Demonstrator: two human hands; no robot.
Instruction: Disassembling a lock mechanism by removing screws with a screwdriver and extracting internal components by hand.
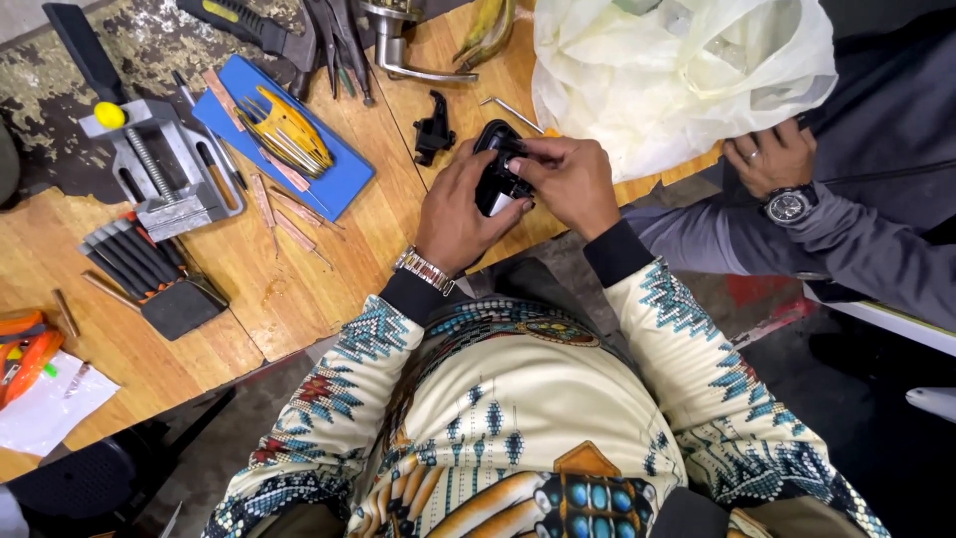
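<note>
My left hand (460, 204) and my right hand (570, 179) together hold a small black plastic case (494, 167) over the edge of the wooden workbench (299, 279). The left hand wraps it from below; the right hand's fingers pinch its top. A silver bracelet sits on my left wrist. A separate black plastic part (433, 130) lies on the bench just left of my hands.
A grey bench vise (164, 164), a blue tray with yellow tools (289, 134), a rack of black-handled tools (149, 264), pliers (334, 35) and a metal door handle (398, 50) lie on the bench. A white plastic bag (677, 70) sits right. Another person's hand with a watch (772, 159) rests beside it.
</note>
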